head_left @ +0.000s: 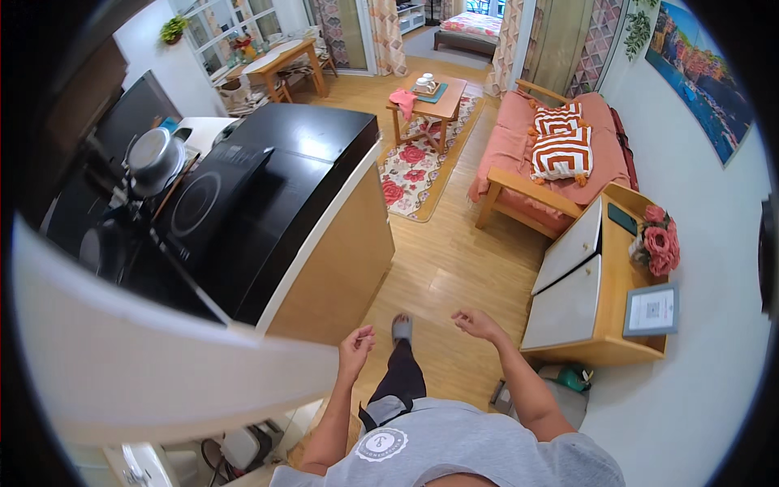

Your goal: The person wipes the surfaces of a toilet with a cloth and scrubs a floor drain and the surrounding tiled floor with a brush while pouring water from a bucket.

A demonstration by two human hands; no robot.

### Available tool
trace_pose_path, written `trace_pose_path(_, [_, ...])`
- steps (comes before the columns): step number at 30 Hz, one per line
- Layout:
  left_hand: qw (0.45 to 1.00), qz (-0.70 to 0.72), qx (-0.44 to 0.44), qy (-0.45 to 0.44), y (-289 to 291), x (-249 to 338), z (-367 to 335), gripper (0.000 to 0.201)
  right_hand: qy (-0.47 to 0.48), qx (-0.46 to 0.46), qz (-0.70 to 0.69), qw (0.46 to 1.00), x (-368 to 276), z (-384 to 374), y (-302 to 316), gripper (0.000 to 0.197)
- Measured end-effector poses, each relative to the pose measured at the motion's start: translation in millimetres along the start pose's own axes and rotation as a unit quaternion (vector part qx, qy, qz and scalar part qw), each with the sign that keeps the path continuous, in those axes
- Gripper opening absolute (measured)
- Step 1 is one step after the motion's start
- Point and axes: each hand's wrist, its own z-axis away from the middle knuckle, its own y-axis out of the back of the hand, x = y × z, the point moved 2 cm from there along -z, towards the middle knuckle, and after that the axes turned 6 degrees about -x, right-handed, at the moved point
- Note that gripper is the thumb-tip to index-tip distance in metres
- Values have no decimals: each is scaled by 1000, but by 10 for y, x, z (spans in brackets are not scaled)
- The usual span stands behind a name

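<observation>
My left hand (pixel 355 351) is held in the air in front of my body, its fingers loosely bent and a little apart, with nothing in them. It is nearest to the front side of the black-topped counter (pixel 324 272) but does not touch it. On the other side my right hand (pixel 479 323) is raised over the wooden floor (pixel 438 276), fingers half bent and apart, holding nothing. The cabinet (pixel 562 308) with white doors stands to its right. One foot in a grey slipper (pixel 402 329) is forward between the hands.
On the counter are an induction cooktop (pixel 199 207) and a metal pot (pixel 154 156). The cabinet bears a phone (pixel 622 218), pink flowers (pixel 661 243) and a framed sign (pixel 652 310). Ahead stand a pink-covered sofa (pixel 507 146), a rug (pixel 410 174) and a coffee table (pixel 450 88).
</observation>
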Motion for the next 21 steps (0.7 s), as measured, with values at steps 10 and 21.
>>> trace_pose_path(10, [992, 17, -122, -2, -577, 1235, -2872, 29, 32, 25, 50, 998, -653, -3029, 1985, 22])
trace_pose_path(21, [980, 73, -165, 80, -1405, 2015, -5525, 32, -8, 95, -229, 969, -400, -7337, 4856, 14])
